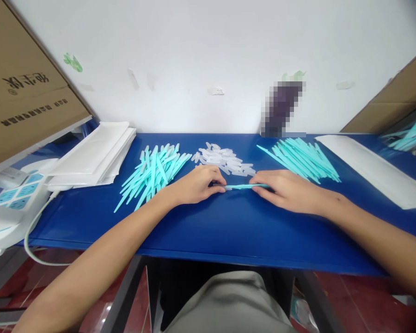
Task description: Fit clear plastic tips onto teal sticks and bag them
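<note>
A slim turquoise stick (pixel 242 187), shaped like an eyebrow razor, lies level between my two hands above the blue table. My left hand (pixel 199 185) pinches its left end, where a translucent cap (pixel 228 188) partly shows between the fingertips. Whether the cap is fully seated I cannot tell. Fingers of my right hand (pixel 286 190) are closed round the stick's right part. Just behind the hands is a heap of loose translucent caps (pixel 225 157). Capped turquoise sticks (pixel 152 173) are piled left of my left hand; more turquoise sticks (pixel 303 159) lie beyond my right hand.
White envelopes (pixel 90 155) are stacked at the left, near a white power strip (pixel 24 189) with a cable. A white sheet (pixel 374 169) lies at the right. Cardboard boxes (pixel 24 83) stand on both sides. A white wall (pixel 194 60) closes off the back.
</note>
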Tool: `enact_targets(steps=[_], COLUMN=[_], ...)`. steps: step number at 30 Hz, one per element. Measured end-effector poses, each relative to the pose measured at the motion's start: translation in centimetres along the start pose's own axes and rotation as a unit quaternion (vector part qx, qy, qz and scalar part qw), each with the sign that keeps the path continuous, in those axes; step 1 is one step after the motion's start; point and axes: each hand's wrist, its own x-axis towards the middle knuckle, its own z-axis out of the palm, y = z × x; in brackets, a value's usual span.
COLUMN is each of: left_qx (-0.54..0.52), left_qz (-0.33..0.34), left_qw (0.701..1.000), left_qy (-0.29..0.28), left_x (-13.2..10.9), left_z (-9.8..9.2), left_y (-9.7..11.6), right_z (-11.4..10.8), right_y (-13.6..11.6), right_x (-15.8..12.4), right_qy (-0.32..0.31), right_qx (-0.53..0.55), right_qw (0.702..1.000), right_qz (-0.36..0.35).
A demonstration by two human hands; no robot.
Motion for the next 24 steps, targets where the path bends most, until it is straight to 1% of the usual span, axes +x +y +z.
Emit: enact_targets(steps=[4,7,9,12,15,19,24], left_qx=[-0.007,-0.061,-0.078,-0.037,0.005,0.029,0.037], left_qz=[0.000,-0.008,-0.008,0.004,0.013,0.024,0.027], left_qw=[1.000,0.997,0.996,0.997,0.997,0.995,0.995], left_qy=[0.019,0.041,0.052,0.064,0.075,0.095,0.089], left_x=[0.01,-0.05,-0.10,-0.13,-0.17,-0.25,-0.20], left_z=[0.41,0.42,0.22,-0.22,-0.50,-0.37,-0.03], left_y=[-0.02,-0.11,-0.13,-0.02,0.12,0.01,-0.36], right_z=[0.03,0.12,0.18,0.17,0.02,-0.17,-0.23], right_y=[-0.11,0.01,0.16,0.34,0.37,0.38,0.42], right_x=[-0.05,-0.17,-0.25,-0.31,-0.28,-0.21,-0.28], right_qy=[0.008,0.008,0.018,0.027,0.016,0.007,0.028], right_qx=[-0.018,-0.032,-0.031,-0.024,-0.022,-0.021,-0.041], right_qw=[1.000,0.999,0.999,0.999,0.999,0.999,0.998], right_qz=[-0.013,-0.025,-0.026,-0.023,-0.017,-0.024,-0.036])
